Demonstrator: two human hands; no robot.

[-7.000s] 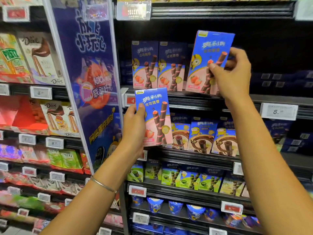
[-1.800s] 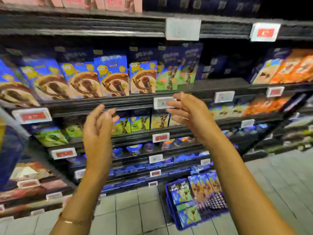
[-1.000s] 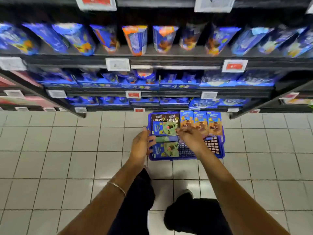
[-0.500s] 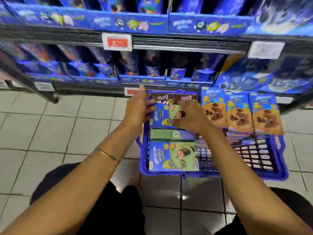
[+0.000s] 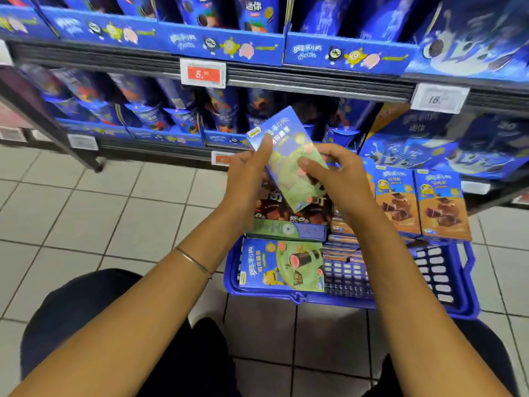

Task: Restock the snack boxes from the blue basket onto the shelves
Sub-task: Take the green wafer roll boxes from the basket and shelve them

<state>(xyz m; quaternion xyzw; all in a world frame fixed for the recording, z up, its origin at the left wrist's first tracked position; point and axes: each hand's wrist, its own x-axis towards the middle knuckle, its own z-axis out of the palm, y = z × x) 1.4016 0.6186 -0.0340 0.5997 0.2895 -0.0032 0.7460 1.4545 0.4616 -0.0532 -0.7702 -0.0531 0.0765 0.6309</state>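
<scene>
Fingers (image 5: 310,167) of the right hand (image 5: 340,181) curl onto the face of a green-and-blue snack box (image 5: 286,147) and pinch its right side. The left hand (image 5: 246,179) grips the opposite long edge, with one digit laid straight up along it. Held between both hands, the box hangs tilted in the air above the far left corner of the blue basket (image 5: 300,299), clear of the stock below.

Along the basket's left edge a matching box (image 5: 282,265) lies flat at the near corner; beyond it another (image 5: 286,229) rests on its side, then dark brown boxes (image 5: 272,209) under the held one. At the far right corner two orange-fronted boxes (image 5: 396,202) stand upright, side by side. The basket sits on the tiled floor (image 5: 114,213) before the bottom shelf (image 5: 160,147) — a thin bracelet (image 5: 194,262) circles the left wrist.
</scene>
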